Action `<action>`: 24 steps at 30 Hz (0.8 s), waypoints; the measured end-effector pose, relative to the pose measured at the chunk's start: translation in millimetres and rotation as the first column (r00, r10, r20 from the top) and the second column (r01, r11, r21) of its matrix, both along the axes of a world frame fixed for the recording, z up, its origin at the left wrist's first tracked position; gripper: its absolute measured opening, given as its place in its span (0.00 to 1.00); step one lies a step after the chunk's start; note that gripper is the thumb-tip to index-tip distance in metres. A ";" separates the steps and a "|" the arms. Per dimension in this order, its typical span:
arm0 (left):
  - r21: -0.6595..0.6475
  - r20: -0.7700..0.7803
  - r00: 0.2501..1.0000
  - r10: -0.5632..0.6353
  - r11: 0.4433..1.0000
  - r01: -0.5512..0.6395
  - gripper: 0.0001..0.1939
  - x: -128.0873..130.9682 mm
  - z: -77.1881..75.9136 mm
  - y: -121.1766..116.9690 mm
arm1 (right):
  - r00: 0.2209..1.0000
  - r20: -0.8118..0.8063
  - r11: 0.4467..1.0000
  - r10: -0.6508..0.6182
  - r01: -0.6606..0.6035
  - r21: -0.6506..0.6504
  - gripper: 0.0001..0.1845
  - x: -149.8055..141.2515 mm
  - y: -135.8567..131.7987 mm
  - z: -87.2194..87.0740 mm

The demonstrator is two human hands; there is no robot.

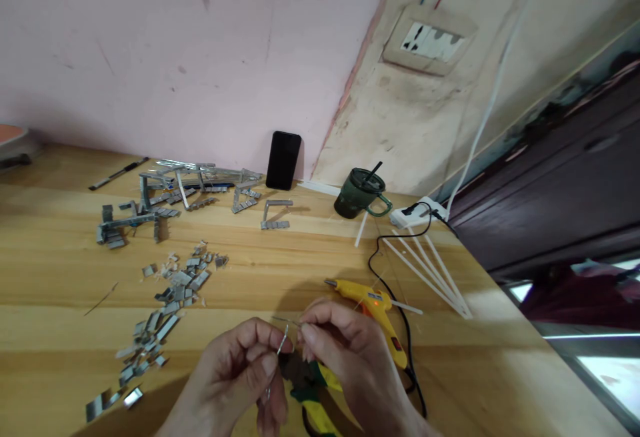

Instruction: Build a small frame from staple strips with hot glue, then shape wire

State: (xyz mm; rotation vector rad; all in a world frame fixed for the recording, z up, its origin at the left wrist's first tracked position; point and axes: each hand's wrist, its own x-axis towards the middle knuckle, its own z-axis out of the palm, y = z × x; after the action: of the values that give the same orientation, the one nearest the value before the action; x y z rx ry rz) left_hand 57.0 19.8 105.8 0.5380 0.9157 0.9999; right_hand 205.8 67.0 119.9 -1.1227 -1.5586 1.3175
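Note:
Near the front of the table my left hand (245, 373) pinches a thin twisted silvery wire (283, 341) between thumb and forefinger. My right hand (345, 350) grips the wire's thin upper end, its thumb and forefinger pressed together close to the left fingertips. Beneath both hands lie pliers with yellow and green handles (316, 410), partly covered by the fingers. A yellow glue gun (373, 300) rests just beyond my right hand, with a small orange light on its body and a white stick out of its back.
Small mirror-like pieces (183, 283) lie scattered at left. Several silvery angled frames (150, 213) are behind them. A phone (283, 160) leans on the wall. A green mug (357, 193) stands near a power strip (417, 213); white glue sticks (425, 267) and a black cable (407, 330) lie at right.

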 end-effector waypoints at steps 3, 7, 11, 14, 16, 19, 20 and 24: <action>0.005 -0.019 1.000 -0.011 1.000 0.011 0.15 0.2 -1.3 0.6 | 0.999 0.047 0.993 -0.024 0.018 0.117 0.07 -1.4 -1.8 -1.8; 0.020 -0.036 0.999 -0.025 0.999 0.026 0.15 0.2 -3.2 0.3 | 0.993 0.112 0.937 -0.022 -0.019 0.348 0.09 -3.5 -4.4 -3.6; 0.011 -0.034 0.999 -0.023 1.000 0.024 0.15 0.0 -3.3 -1.3 | 0.990 0.133 0.869 -0.049 -0.024 0.495 0.09 -4.2 -4.5 -4.4; -0.002 -0.033 0.999 -0.023 1.000 0.023 0.15 -0.1 -2.5 -2.1 | 0.982 0.166 0.816 -0.084 -0.028 0.577 0.09 -3.5 -3.3 -4.6; -0.010 -0.035 0.999 -0.027 1.000 0.026 0.15 -0.3 -2.3 -2.0 | 0.976 0.196 0.789 -0.096 -0.045 0.613 0.09 -2.7 -2.8 -4.7; -0.001 -0.044 0.999 -0.032 0.999 0.032 0.15 -0.4 -2.4 -1.4 | 0.969 0.232 0.775 -0.091 -0.078 0.627 0.09 -1.8 -2.5 -4.1; 0.005 -0.044 0.999 -0.031 1.000 0.031 0.15 -0.4 -2.6 -1.2 | 0.966 0.243 0.774 -0.088 -0.087 0.627 0.09 -1.6 -2.4 -3.7; 0.009 -0.052 0.998 -0.025 1.000 0.026 0.16 -0.7 -2.6 -1.3 | 0.961 0.266 0.773 -0.077 -0.111 0.625 0.09 -0.9 -2.1 -2.6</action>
State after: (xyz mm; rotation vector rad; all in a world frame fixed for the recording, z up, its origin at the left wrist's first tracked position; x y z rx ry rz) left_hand 56.2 18.5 103.2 0.5849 0.9477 0.9716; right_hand 205.0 64.9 117.3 -0.8648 -2.0155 0.5465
